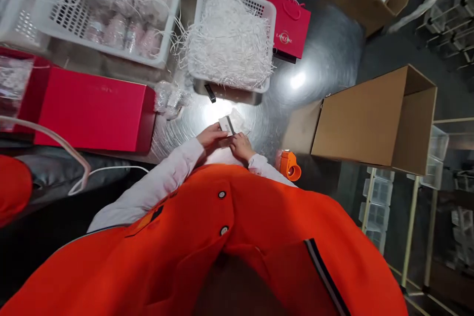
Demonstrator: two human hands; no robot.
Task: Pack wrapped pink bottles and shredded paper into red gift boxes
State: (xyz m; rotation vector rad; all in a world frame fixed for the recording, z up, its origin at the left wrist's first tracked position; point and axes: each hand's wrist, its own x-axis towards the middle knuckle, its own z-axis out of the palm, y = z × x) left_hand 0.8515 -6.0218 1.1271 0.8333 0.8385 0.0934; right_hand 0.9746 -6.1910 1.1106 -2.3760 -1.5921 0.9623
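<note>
Both hands hold a small white box over a shiny metal table, close to the body.

At far left, a large white basket point(55, 15) holds clear-wrapped pinkish packets. Nearer, a long red box point(92, 108) lies flat on the metal table point(326, 59). At centre, the left hand point(212, 137) and the right hand point(241, 146) close their fingers on the small white box point(226, 124), one hand at each side. Just beyond it stands a white basket of shredded paper point(229, 39), its strands spilling over the near rim. A red gift bag point(291, 24) lies farther right. An orange tape dispenser point(289, 165) sits just right of the right hand. An open cardboard carton point(374, 118) stands at the right, well apart.
</note>
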